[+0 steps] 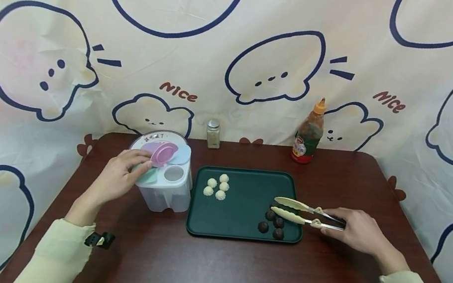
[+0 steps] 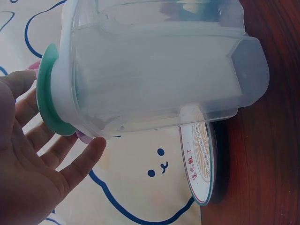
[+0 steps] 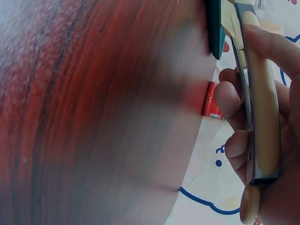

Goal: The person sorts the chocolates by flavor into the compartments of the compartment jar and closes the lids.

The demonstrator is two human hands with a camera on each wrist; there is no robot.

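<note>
My left hand (image 1: 123, 171) is at the top of a clear plastic storage box (image 1: 166, 197) with several coloured lids. Its thumb and index finger pinch the edge of a raised pink lid (image 1: 163, 153), which tilts up beside a round opening. A green lid (image 2: 49, 93) partly hides the fingers in the left wrist view. My right hand (image 1: 358, 229) grips metal food tongs (image 1: 315, 216) with cream tips, their arms spread apart. Those tips hover over or touch several dark balls (image 1: 279, 222) on the green tray (image 1: 239, 224); which, I cannot tell. Several white balls (image 1: 222, 186) lie on the tray's left.
Behind the tray stand a glass shaker (image 1: 213, 134) and a sauce bottle (image 1: 309, 136) with an orange cap. A patterned plate (image 2: 199, 164) lies behind the box. The dark wooden table (image 1: 203, 274) meets a printed cloth at its far edge.
</note>
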